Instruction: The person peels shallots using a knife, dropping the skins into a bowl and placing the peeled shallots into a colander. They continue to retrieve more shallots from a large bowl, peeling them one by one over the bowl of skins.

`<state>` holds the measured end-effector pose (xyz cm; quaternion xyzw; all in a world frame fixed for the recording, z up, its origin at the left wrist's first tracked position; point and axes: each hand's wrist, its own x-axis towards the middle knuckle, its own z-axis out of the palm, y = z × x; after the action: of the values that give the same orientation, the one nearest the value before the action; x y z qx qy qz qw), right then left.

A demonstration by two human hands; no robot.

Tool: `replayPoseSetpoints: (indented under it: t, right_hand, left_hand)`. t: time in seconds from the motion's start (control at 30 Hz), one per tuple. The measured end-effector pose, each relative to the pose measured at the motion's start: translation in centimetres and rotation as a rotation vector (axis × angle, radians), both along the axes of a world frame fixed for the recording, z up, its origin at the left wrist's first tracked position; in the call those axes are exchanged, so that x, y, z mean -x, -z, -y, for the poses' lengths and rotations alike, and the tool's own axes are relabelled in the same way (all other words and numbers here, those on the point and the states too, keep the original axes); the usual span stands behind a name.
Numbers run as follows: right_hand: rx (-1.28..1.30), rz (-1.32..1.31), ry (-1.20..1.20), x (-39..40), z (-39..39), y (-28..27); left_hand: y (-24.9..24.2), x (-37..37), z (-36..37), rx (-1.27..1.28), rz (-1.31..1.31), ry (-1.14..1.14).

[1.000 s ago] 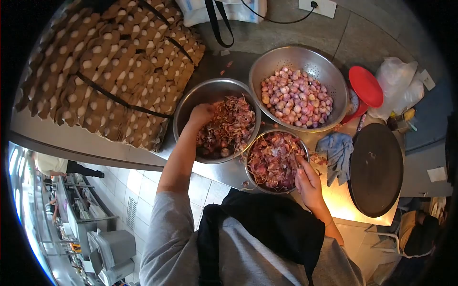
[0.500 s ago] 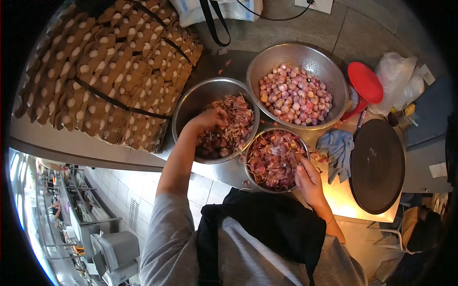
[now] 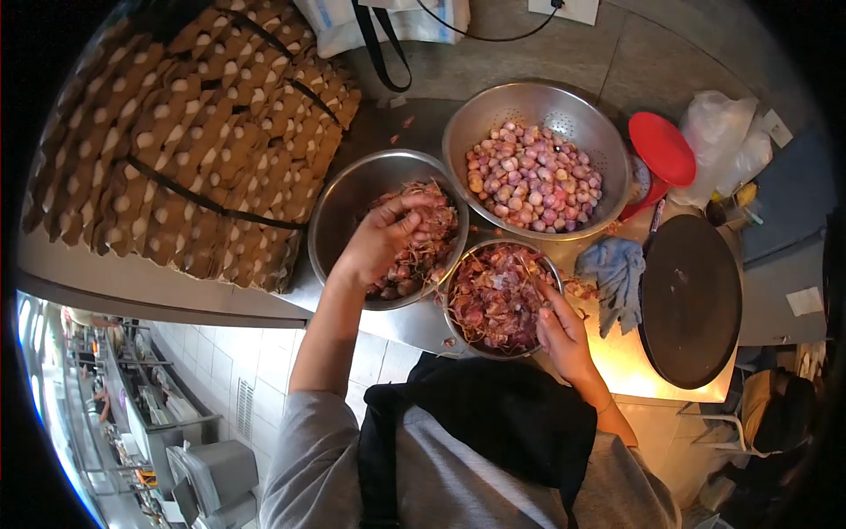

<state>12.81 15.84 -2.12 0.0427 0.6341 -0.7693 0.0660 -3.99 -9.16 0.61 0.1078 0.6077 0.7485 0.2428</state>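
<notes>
Left grip (image 3: 385,240) is half-curled over round brown-purple shallots (image 3: 406,286) in a wide steel bowl (image 3: 331,210), hold unclear | right grip (image 3: 567,338) is bent at the small steel bowl (image 3: 493,354), hold unclear | shallots are judged light, firm, slippery-skinned; best pinched mid-bulb

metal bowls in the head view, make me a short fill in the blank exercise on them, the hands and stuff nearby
1. By size, the bowl at the right hand is the ____ of three.
2. The left hand is over the bowl nearest the cardboard trays of white ____.
3. Onions lie in the colander, whose wall has small ____.
4. The crumpled cloth is ____.

Missing words: smallest; eggs; holes; blue
</notes>
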Motion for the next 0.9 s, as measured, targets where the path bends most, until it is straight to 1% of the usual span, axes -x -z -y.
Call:
replayPoseSetpoints:
  t: [0.07, 0.1, 0.13, 0.17, 0.23, 0.33, 0.37, 0.5, 0.6, 0.67, 0.77, 0.83, 0.9]
  right_hand:
    - [0.054, -0.094, -0.018, -0.1, 0.3, 0.2]
    - [0.079, -0.140, -0.025, -0.3, 0.3, 0.2]
    - [0.065, -0.072, -0.070, -0.4, 0.1, -0.5]
    - [-0.035, -0.105, -0.065, -0.5, 0.2, -0.3]
    - [-0.132, -0.141, -0.057, -0.5, 0.5, -0.5]
    - [-0.171, -0.172, -0.055, -0.6, 0.8, -1.3]
    - [-0.213, -0.193, -0.053, -0.6, 0.8, -1.3]
    - [-0.316, -0.282, -0.048, -0.6, 0.6, -1.0]
    - [-0.332, -0.316, -0.051, -0.5, 0.5, -1.2]
    - [-0.255, -0.275, 0.001, -0.6, 1.0, -1.4]
    - [-0.236, -0.280, 0.021, -0.6, 1.0, -0.4]
    - [-0.133, -0.212, 0.011, -0.7, 0.9, -0.1]
    - [0.093, -0.052, -0.003, -0.6, 0.8, -0.3]
  left_hand:
    - [-0.3, -1.7, -1.7, -0.220, 0.121, 0.060]
    - [-0.5, -2.7, -2.7, -0.249, 0.159, 0.054]
    - [-1.0, -3.9, -3.7, -0.277, 0.198, 0.048]
    - [-1.1, -4.8, -4.5, -0.308, 0.260, 0.048]
    - [-1.3, -6.7, -6.1, -0.395, 0.373, 0.018]
    - [0.3, -8.4, -7.9, -0.412, 0.399, -0.047]
    - [0.7, -8.7, -8.3, -0.460, 0.406, -0.056]
    - [0.9, -9.9, -9.1, -0.477, 0.465, -0.202]
    - [1.6, -10.1, -9.5, -0.469, 0.368, -0.224]
    - [1.3, -10.7, -10.0, -0.439, 0.298, -0.244]
    - [1.0, -11.0, -10.2, -0.424, 0.239, -0.254]
    - [1.2, -11.3, -10.2, -0.382, 0.181, -0.237]
    - [1.6, -11.9, -10.1, -0.299, 0.089, -0.203]
